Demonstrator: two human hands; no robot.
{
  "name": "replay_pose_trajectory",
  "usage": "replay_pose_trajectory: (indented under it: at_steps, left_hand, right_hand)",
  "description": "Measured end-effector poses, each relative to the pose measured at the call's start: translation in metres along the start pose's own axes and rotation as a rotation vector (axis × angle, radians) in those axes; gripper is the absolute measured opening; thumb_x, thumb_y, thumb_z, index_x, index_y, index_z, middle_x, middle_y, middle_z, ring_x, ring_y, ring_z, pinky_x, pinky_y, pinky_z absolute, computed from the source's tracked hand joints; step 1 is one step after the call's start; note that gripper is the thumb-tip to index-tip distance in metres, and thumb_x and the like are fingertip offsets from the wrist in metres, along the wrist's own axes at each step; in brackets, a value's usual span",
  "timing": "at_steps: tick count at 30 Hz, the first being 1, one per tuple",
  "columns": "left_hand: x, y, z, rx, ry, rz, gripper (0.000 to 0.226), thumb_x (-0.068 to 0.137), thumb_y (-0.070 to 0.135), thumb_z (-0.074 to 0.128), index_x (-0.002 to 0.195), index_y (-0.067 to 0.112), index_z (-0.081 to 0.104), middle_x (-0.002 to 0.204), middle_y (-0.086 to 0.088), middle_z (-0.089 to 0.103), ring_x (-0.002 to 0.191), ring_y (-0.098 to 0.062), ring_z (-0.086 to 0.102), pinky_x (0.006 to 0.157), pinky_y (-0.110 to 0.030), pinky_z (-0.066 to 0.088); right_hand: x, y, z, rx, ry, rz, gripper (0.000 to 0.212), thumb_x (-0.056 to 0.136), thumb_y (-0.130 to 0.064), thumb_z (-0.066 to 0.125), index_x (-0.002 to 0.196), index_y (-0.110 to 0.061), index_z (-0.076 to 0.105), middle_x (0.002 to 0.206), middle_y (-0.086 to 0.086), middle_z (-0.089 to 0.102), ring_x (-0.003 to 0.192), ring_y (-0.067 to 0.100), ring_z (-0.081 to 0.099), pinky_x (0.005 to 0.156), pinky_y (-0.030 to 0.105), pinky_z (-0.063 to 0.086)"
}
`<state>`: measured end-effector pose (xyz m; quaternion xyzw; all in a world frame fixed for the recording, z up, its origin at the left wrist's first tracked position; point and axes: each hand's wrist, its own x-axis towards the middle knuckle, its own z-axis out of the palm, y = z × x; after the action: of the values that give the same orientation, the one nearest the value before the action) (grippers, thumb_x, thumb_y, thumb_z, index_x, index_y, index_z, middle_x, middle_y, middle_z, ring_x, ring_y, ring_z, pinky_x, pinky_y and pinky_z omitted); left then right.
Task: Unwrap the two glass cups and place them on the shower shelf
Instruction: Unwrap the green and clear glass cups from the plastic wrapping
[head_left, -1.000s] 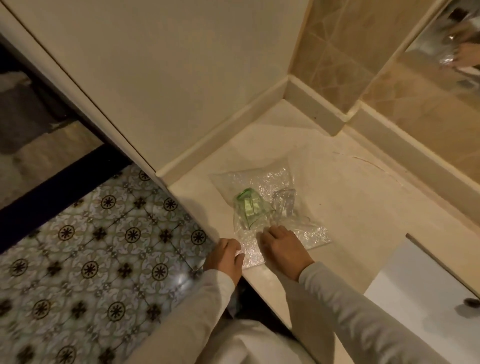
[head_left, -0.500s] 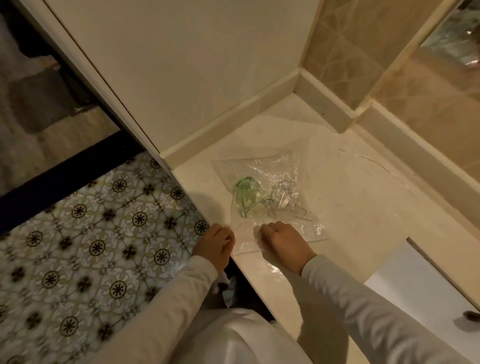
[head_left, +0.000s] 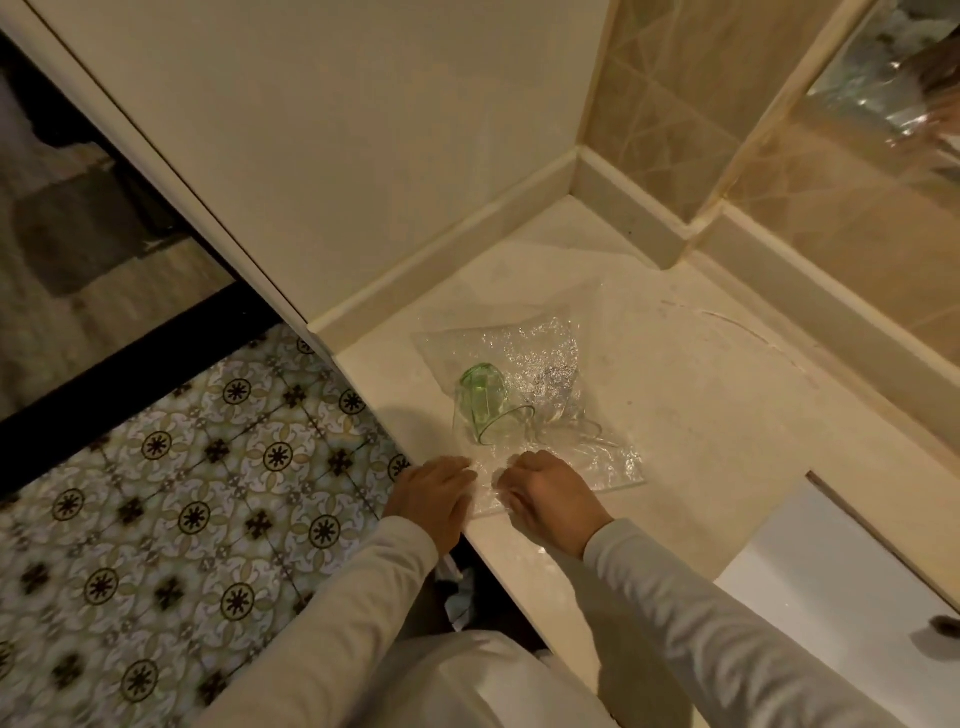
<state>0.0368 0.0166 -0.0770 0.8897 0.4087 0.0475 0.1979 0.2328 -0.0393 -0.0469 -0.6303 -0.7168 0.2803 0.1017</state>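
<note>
Head view: a green cup (head_left: 483, 402) lies on its side on a sheet of bubble wrap (head_left: 524, 353) spread over the pale worktop (head_left: 701, 415), its open mouth turned toward the person. Just beside it, to the right, lies a clear cup (head_left: 563, 402), also on the wrap and hard to make out against the plastic. The left hand (head_left: 434, 496) and right hand (head_left: 553, 496) sit at the near edge of the wrap, close together. Both sets of fingers are curled down onto the plastic and look to be pinching its edge, though the fingertips are folded under and the grip itself is hidden.

The risk, as I judge it, is in that edge. The wrap ends near the worktop's front lip, with tiled floor (head_left: 171, 493) below. A sharp tug toward the body could drag or roll both cups along with it, and a cup lying on its side rolls easily. The two could knock together, or the green one could go over the lip. The clear cup is easy to overlook in the glare.

No brand, label or writing can be read anywhere.
</note>
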Motion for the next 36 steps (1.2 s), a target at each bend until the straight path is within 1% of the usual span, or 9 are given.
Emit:
replay_pose_trajectory:
  at_steps: [5,8,12,14,16,19,21,27,36]
  left_hand:
    - [-0.003,-0.008,0.008,0.006,-0.118,-0.079,0.034,0.092,0.025,0.055,0.125,0.021,0.064,0.145,0.006,0.052,0.138,-0.018,0.042,0.104,-0.041,0.032]
    - [-0.005,-0.009,0.009,0.107,-0.226,-0.097,0.044,0.096,0.036,0.042,0.139,0.03,0.05,0.156,0.014,0.034,0.146,-0.012,0.025,0.11,-0.039,0.023]
    - [-0.008,-0.007,0.011,0.163,-0.305,-0.121,0.054,0.094,0.042,0.04,0.147,0.032,0.035,0.162,0.016,0.016,0.149,-0.012,0.011,0.114,-0.041,0.017]
    - [-0.008,-0.003,0.01,0.182,-0.303,-0.112,0.057,0.093,0.041,0.042,0.149,0.028,0.033,0.163,0.011,0.015,0.149,-0.016,0.012,0.115,-0.043,0.015]
    - [-0.011,0.005,0.006,0.139,-0.227,-0.053,0.058,0.088,0.035,0.054,0.143,0.02,0.046,0.158,0.0,0.031,0.146,-0.025,0.025,0.114,-0.047,0.022]
    - [-0.014,0.02,0.008,0.001,-0.072,0.133,0.059,0.07,0.026,0.078,0.125,0.01,0.063,0.132,-0.007,0.061,0.124,-0.031,0.055,0.104,-0.047,0.043]
    - [-0.01,0.03,0.012,-0.013,-0.076,0.175,0.062,0.067,0.029,0.082,0.123,0.009,0.064,0.122,-0.006,0.066,0.114,-0.029,0.062,0.102,-0.041,0.045]
    - [0.01,0.043,0.015,0.12,-0.353,0.032,0.052,0.092,0.041,0.056,0.14,0.022,0.048,0.157,0.004,0.032,0.143,-0.016,0.028,0.113,-0.031,0.019]
    - [0.011,0.049,0.006,0.18,-0.313,-0.024,0.044,0.094,0.034,0.047,0.137,0.025,0.05,0.16,0.004,0.026,0.139,-0.013,0.038,0.11,-0.032,0.028]
  right_hand:
    - [-0.006,-0.003,-0.006,0.023,0.017,-0.079,0.014,0.089,-0.007,0.064,0.091,-0.004,0.077,0.095,0.017,0.068,0.089,0.037,0.064,0.078,0.04,0.05]
    - [-0.015,-0.006,-0.007,0.045,0.07,-0.146,0.009,0.078,0.0,0.074,0.08,-0.007,0.077,0.083,0.01,0.069,0.076,0.03,0.066,0.067,0.03,0.046]
    - [-0.03,-0.006,0.001,0.066,0.038,-0.176,0.011,0.078,-0.001,0.072,0.081,-0.01,0.077,0.087,0.006,0.069,0.081,0.025,0.064,0.07,0.027,0.047]
    - [-0.036,-0.002,0.007,0.071,-0.013,-0.118,0.01,0.085,-0.003,0.068,0.089,-0.008,0.076,0.094,0.009,0.067,0.089,0.026,0.062,0.076,0.03,0.05]
    - [-0.039,0.002,0.011,0.083,-0.047,-0.059,0.015,0.092,-0.01,0.061,0.1,-0.008,0.073,0.102,0.01,0.065,0.096,0.028,0.06,0.081,0.032,0.049]
    - [-0.037,0.006,0.005,0.063,-0.046,-0.049,0.03,0.092,-0.021,0.054,0.116,-0.012,0.07,0.104,0.008,0.068,0.095,0.026,0.061,0.08,0.032,0.05]
    - [-0.03,0.01,-0.001,-0.017,-0.069,-0.1,0.031,0.086,-0.019,0.057,0.113,-0.013,0.071,0.095,0.007,0.07,0.087,0.028,0.065,0.075,0.034,0.052]
    - [-0.025,0.036,-0.026,-0.309,-0.239,-0.001,0.023,0.085,-0.027,0.049,0.095,-0.015,0.066,0.098,0.004,0.067,0.097,0.031,0.064,0.083,0.039,0.051]
    - [-0.062,0.049,-0.044,-0.348,-0.17,-0.008,0.033,0.1,-0.028,0.036,0.117,-0.021,0.063,0.107,0.003,0.065,0.1,0.029,0.062,0.083,0.037,0.048]
